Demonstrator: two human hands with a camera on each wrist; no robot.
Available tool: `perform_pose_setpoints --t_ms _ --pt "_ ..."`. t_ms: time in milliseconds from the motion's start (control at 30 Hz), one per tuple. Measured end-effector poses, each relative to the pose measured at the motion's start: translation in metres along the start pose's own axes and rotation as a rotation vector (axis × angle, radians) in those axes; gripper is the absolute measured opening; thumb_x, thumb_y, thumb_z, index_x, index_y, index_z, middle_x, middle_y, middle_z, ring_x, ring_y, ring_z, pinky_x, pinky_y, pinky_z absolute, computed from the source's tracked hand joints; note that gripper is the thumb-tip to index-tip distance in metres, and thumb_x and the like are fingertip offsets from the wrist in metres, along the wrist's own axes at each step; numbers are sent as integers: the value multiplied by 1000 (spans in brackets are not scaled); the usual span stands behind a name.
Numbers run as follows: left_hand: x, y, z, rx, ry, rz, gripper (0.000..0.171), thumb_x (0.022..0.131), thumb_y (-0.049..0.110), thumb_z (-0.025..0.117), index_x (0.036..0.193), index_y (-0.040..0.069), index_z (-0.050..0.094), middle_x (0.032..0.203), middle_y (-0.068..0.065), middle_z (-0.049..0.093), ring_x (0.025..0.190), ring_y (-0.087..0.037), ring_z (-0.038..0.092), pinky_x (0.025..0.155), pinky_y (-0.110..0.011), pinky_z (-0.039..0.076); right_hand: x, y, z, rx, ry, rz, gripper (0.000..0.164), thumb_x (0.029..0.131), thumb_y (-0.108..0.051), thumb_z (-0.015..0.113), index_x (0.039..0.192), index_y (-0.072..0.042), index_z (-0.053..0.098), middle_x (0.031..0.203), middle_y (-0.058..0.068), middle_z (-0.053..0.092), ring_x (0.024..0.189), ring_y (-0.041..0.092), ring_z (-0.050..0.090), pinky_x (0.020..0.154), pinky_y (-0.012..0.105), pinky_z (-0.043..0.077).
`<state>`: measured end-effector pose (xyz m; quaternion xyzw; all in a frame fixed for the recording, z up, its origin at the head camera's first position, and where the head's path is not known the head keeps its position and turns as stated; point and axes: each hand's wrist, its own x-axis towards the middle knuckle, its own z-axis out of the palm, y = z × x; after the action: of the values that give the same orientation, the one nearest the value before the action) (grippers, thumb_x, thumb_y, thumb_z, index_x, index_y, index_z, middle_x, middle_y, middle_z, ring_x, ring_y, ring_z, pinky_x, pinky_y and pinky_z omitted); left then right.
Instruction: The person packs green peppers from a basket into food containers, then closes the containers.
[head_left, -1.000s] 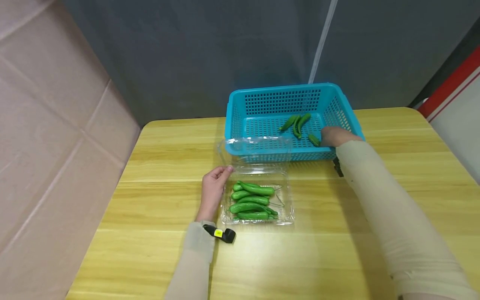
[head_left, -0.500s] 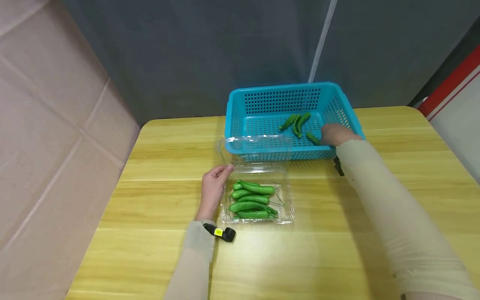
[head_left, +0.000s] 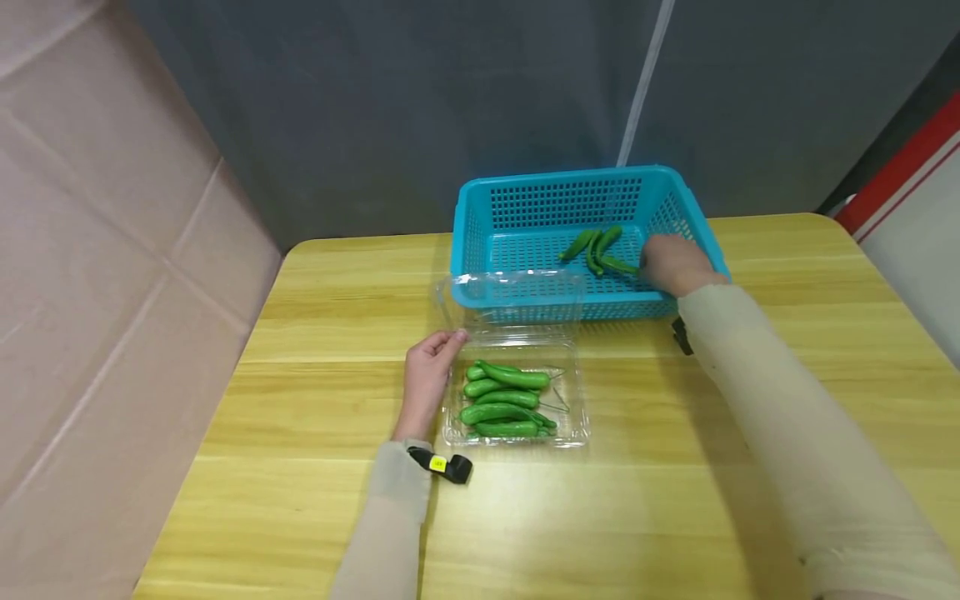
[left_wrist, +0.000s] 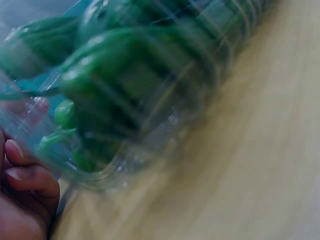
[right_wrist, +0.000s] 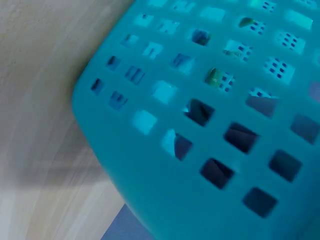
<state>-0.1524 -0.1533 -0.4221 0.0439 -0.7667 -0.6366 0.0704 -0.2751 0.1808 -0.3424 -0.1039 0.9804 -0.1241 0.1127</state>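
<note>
Pinching one slender green pepper (head_left: 619, 266) in my right hand (head_left: 678, 262), beside three peppers (head_left: 592, 248), left hand (head_left: 429, 372) pinching one clear plastic box (head_left: 573, 425)

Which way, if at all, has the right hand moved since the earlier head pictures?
Yes: the right hand has shifted slightly farther from the near side of the blue plastic basket, toward its far side.
</note>
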Motion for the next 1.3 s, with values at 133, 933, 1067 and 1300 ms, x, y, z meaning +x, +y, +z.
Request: perform_pose_setpoints --t_ms 133,933,1067,1300 --pt "1 -1 0 -3 3 -6 32 85 30 60 94 0 66 49 1 41 37 -4 31 35 -22 25 -3 0 -5 7 51 -26 23 86 -6 54 102 9 61 103 27 57 93 41 52 78 52 42" --pt "2 -2 0 -23 1 -47 32 85 30 61 96 1 66 49 1 42 37 -5 31 35 -22 26 -46 -20 -17 100 222 -41 29 90 -15 48 108 4 60 107 23 58 94 37 52 81 52 39" --pt "2 -1 0 -25 1 -46 32 85 31 61 96 1 66 49 0 42 36 -5 31 35 -21 25 -53 -25 -14 135 258 -57 29 90 -18 50 107 2 60 105 21 59 93 36 53 79 50 40" --pt "2 -2 1 -19 -4 -43 33 85 31 60 97 0 66 49 1 41 36 -4 30 33 -23 24 -63 -34 -7 183 297 -23 30 90 -20 49 109 0 61 106 18 60 94 34 54 80 49 41"
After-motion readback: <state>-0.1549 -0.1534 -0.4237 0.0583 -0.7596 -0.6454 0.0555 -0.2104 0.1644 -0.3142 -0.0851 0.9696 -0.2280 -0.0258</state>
